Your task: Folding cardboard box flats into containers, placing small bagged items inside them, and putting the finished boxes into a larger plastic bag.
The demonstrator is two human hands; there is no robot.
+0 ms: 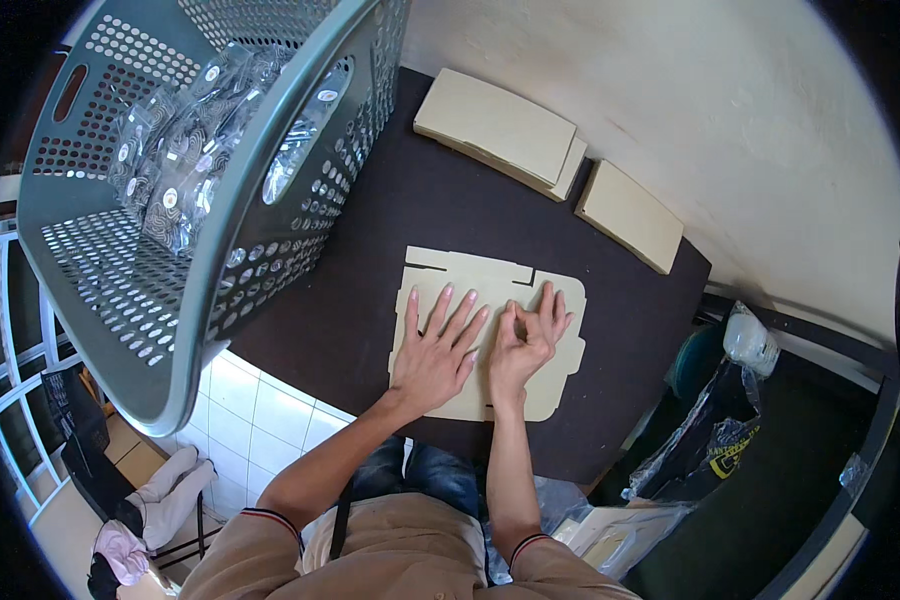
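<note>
A flat, die-cut cardboard box blank [450,403] lies unfolded on the dark tabletop [450,195], with slots and tabs along its edges. My left hand [435,356] rests palm down on its left half, the fingers spread and pointing away from me. On the right half is my right hand [526,341], its thumb and index fingertip meeting near the middle of the blank and its other fingers extended. Neither hand appears to grip anything. Parts of the blank under both hands are hidden.
Against the wall [682,112] lie stacked cardboard boxes [499,127] and another cardboard box [631,214]. A large grey perforated plastic basket [217,300] at left holds several clear-bagged patterned items [187,150]. Plastic bags [709,442] hang right of the table. Another person [169,491] is at lower left.
</note>
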